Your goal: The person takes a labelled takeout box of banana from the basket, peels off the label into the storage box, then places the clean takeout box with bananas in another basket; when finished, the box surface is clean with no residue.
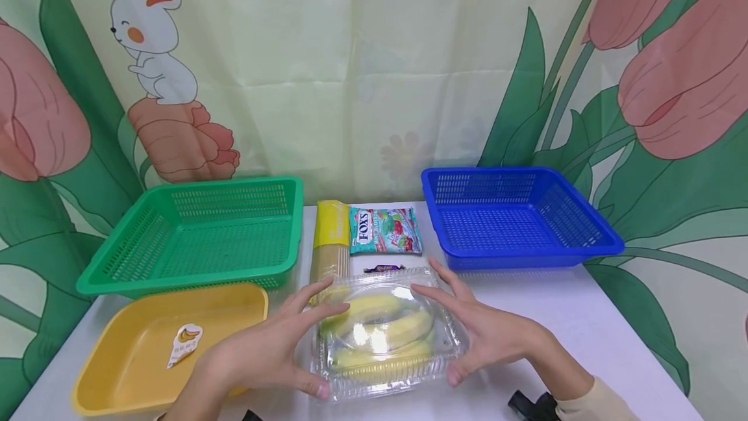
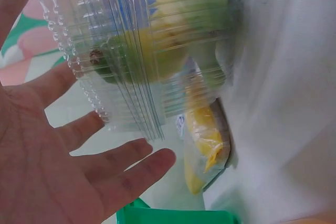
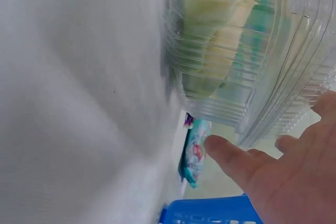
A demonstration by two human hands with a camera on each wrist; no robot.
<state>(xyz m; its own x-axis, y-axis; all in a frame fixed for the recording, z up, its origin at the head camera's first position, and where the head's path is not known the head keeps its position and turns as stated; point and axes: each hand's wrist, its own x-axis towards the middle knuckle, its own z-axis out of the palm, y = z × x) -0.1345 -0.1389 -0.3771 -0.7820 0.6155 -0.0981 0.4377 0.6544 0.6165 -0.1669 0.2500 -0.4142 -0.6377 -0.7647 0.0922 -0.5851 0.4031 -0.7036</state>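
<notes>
A clear plastic clamshell box with yellow-green bananas inside sits on the white table, its lid down. My left hand is at its left side, fingers spread over the lid's edge and thumb by the near left corner. On the opposite side my right hand has its fingers spread along the right edge, thumb near the front right corner. The left wrist view shows the left palm facing the box with straight fingers. In the right wrist view, the right hand also has extended fingers beside the rim.
Behind the box lie a yellow-topped pack of thin strands, a Fox's candy bag and a small purple-wrapped sweet. A green basket and a yellow tray with a banana-print label stand left; a blue basket stands right.
</notes>
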